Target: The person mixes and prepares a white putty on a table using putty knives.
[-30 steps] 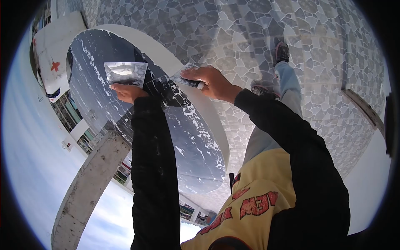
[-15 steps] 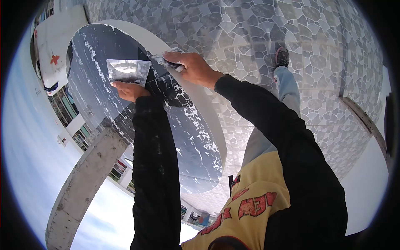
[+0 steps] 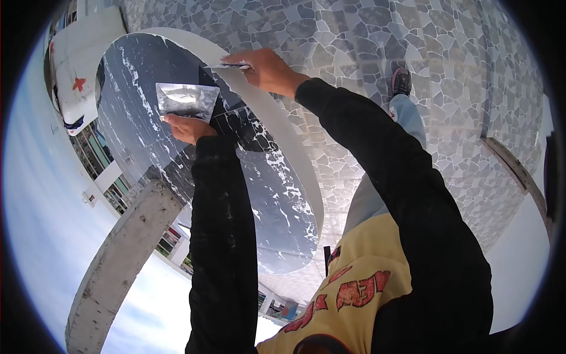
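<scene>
Site: a floor of stone-pattern tiles (image 3: pixel 448 88), seen from above. The person's leg and shoe stand on it at the right.

Main item: a large oval glossy panel (image 3: pixel 271 224). It reflects sky and buildings and is flecked with white splashes. A broad white rim (image 3: pixel 289 147) runs along its right-hand edge. A rough concrete post (image 3: pixel 118 265) shows at its lower left, whether real or reflected I cannot tell.

Left hand (image 3: pixel 187 127): grip closed on the lower edge of a square metal plate (image 3: pixel 187 100), which it holds up over the dark panel. The plate face looks smeared with pale paste.

Right hand (image 3: pixel 266 71): grip closed on a scraper (image 3: pixel 231 66). The thin blade lies against the white rim near the top of the oval, close to the plate but not touching it.

Assessment: the step in hand appears to be drawing paste along the rim with the scraper, with the plate serving as the supply.

Requirement for the next move: the blade should stay flat to the rim and follow its curve with even pressure. The plate should stay level and within reach for reloading. Stray paste on the glossy face is the visible risk.
</scene>
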Demonstrator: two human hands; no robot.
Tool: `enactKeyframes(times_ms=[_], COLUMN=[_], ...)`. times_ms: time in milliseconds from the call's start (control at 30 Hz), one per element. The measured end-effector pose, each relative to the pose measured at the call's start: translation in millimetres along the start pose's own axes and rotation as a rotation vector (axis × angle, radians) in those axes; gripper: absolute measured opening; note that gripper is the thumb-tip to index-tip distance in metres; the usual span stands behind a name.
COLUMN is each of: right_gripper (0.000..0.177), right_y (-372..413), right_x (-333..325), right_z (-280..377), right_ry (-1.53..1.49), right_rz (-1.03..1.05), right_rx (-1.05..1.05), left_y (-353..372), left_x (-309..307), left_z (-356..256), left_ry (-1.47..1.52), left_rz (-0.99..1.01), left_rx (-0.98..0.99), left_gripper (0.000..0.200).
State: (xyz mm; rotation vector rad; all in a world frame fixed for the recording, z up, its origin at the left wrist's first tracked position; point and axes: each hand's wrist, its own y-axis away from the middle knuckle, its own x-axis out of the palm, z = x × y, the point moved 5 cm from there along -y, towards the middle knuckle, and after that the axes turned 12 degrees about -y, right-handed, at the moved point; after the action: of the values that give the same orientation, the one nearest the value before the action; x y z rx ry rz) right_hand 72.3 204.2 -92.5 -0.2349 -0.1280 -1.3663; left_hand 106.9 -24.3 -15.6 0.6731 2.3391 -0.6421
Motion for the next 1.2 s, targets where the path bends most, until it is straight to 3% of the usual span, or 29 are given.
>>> enactKeyframes(times_ms=[67,167,233,367,467,567,700,767,1000,1200], right_gripper=[0.046,0.050,0.052,0.048,0.046,0.046,0.046,0.048,0.046,0.048], right_y=[15,70,96,66,21,25,77,81,-49,-8], right_x=[7,-1,-8,-19,-5,15,-1,-15,-4,3], right_z=[2,20,22,28,22,23,30,27,-6,-16], right_ry=[0.002,-0.010,-0.003,-0.118,-0.096,-0.084,-0.022,-0.051,0.076,-0.112], right_rz=[0.034,-0.029,0.071,0.061,-0.028,-0.072,-0.008,0.097,0.091,0.066], right_rx=[0.030,-0.127,0.043,0.234,0.103,-0.009,-0.011,0.180,0.189,0.111], left_y=[1,-2,0,1,-1,3,-1,-2,1,0], left_x=[1,-2,-2,-1,-1,0,-2,0,1,2], left_z=[0,3,0,-3,-4,-5,-4,-1,-2,1], left_ry=[0.095,0.032,0.044,0.052,0.042,0.070,0.015,0.032,0.074,0.096], left_rz=[-0.026,0.025,0.012,-0.050,-0.017,-0.007,-0.019,-0.031,-0.027,0.023], left_rx=[0.015,0.007,-0.015,0.022,0.044,-0.019,-0.011,-0.010,-0.027,-0.070], left_gripper=[0.065,0.063,0.063,0.061,0.061,0.062,0.063,0.063,0.065,0.062])
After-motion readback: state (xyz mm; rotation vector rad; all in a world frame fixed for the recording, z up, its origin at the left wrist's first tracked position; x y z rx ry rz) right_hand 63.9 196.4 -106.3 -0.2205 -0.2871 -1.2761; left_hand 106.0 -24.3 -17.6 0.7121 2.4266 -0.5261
